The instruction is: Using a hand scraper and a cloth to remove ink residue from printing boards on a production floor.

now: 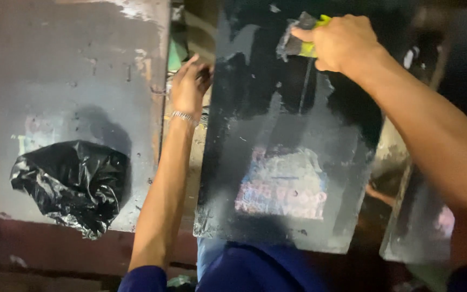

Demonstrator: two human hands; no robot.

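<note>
The dark, paint-smeared flat metal panel (pixel 285 162) lay tilted across the person's lap, its near edge over the blue trousers (pixel 255 267) and its far end running out of the top of the frame. The right hand (pixel 339 42) was closed around a yellow-handled scraper wrapped in a grey rag (pixel 301 38), pressed against the panel's upper part. The left hand (pixel 189 86), with a thin metal bracelet (pixel 182 116) at the wrist, gripped the panel's left edge, fingers curled round it; how firmly could not be told.

Between the panel and a grey, worn flat slab (pixel 71 81) on the left ran a narrow gap, filled mostly by the left forearm. A crumpled black plastic bag (pixel 71 184) sat near the slab's lower edge, well apart from both hands. To the right, another grey sheet (pixel 417 227) stood close beside the panel, leaving little room there.

A faded patch of blue and pink colouring (pixel 282 186) showed on the panel's lower half, too blurred to make out. The upper right corner was dark, and the scraper's blade was hidden by the rag.
</note>
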